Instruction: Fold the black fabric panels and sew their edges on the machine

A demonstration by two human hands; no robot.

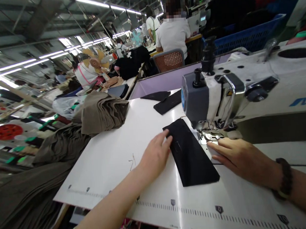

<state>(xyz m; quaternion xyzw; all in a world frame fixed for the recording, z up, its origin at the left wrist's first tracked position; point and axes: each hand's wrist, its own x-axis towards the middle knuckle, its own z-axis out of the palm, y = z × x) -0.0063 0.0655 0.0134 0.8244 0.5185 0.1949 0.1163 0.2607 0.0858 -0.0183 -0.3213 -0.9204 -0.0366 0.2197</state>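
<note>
A long strip of black fabric (190, 153) lies flat on the white sewing table (106, 165), its far end running up to the presser foot (208, 136) of the sewing machine (206, 101). My left hand (155, 155) rests flat, with its fingertips on the strip's left edge. My right hand (236, 157) lies to the right of the strip, close to the presser foot, its fingertips near the fabric's right edge. A dark beaded bracelet (285, 179) circles my right wrist.
Two smaller black fabric pieces (162, 100) lie behind the machine's head. A folded taupe fabric stack (101, 112) sits at the table's far left corner, with more taupe cloth (59, 148) heaped beyond its edge. Co-workers (172, 35) sit farther back, near a blue plastic basket (244, 38).
</note>
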